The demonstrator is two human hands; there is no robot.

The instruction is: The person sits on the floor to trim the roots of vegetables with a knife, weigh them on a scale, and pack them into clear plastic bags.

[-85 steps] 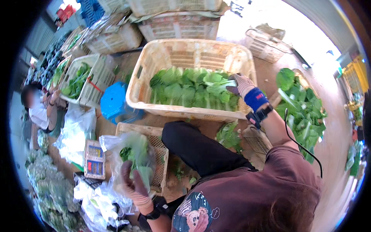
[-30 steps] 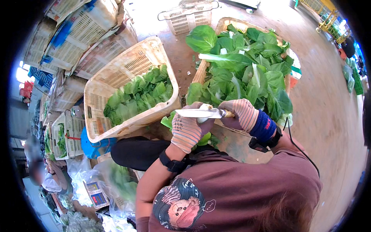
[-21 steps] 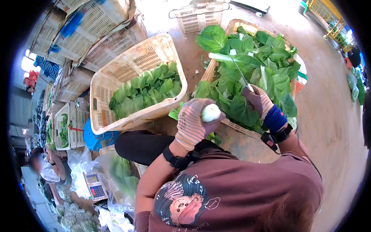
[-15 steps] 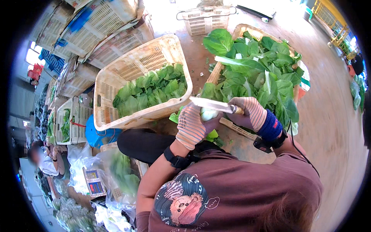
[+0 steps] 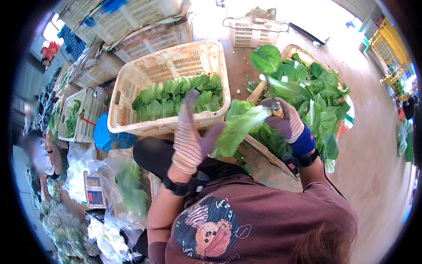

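Sitting all around: crates and greens. Straight ahead, a big cream crate [image 5: 132,94] half full of neat rows of leafy greens [image 5: 176,94]. On the right, a second crate [image 5: 268,152] piled high with loose big-leaf greens [image 5: 316,92], some hanging over its rim. Farther back, an empty small basket [image 5: 255,33] on the brown floor [image 5: 378,163], and more stacked crates [image 5: 132,20] at the top left. Down on the left, a blue stool [image 5: 103,136], clear plastic bags [image 5: 81,165], a small scale [image 5: 93,190] and another person [image 5: 41,152], blurred.

Held up in the middle, between the two crates: one leafy vegetable [image 5: 239,127]. Long axis slanted, white stem end up and to the right at the right hand [image 5: 285,121], green leaves hanging down and to the left near the left hand [image 5: 191,138]. Covers part of the near rim of the right crate.

Right hand in a striped glove and blue cuff, curled shut around the stem end together with a knife handle [image 5: 276,108]; blade too blurred to follow. Left hand in a striped glove, spread wide with fingers pointing up, gripping nothing, just beside the leaves; touching or not, cannot tell.
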